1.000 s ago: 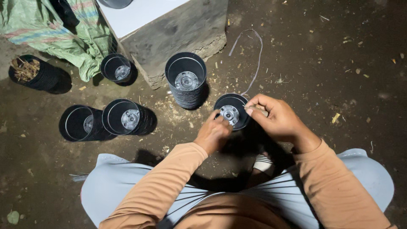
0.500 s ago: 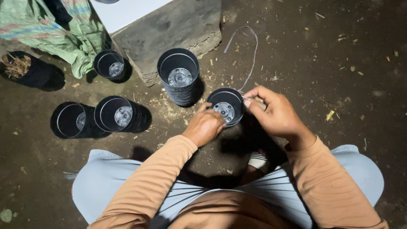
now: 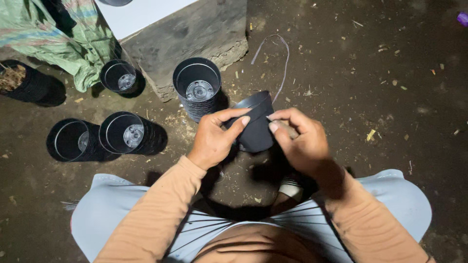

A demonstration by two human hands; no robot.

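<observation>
Head view, looking straight down over bent knees in pale blue trousers (image 3: 390,195) and orange sleeves (image 3: 146,219).

Left hand (image 3: 212,141) closed on a black pot (image 3: 256,124), thumb and forefinger laid across its side wall. Right hand (image 3: 300,139) gripping the same pot from the other side, fingertips (image 3: 274,127) pinched together on the wall near the base. Pot tipped on its side, rim turned away toward the top of the frame, held above the dirt floor (image 3: 370,87), between the two hands and just in front of the knees.

Just beyond the left hand, a stack of black pots (image 3: 197,90) upright on the ground, grey drain holes showing in the bottom of the top one. Behind that stack, a rough concrete block (image 3: 195,34) with a white board (image 3: 141,12) on top. Thin loop of string (image 3: 282,58) lying on the dirt beside the block.

Off to the left, well apart from the hands, two more pot stacks side by side (image 3: 124,134), (image 3: 70,140), touching or nearly so. Farther back, a single pot (image 3: 119,75) against a crumpled green sack (image 3: 63,39). At the left edge, a pot filled with dry fibre (image 3: 14,78).

Scraps of straw and small chips scattered over the floor
</observation>
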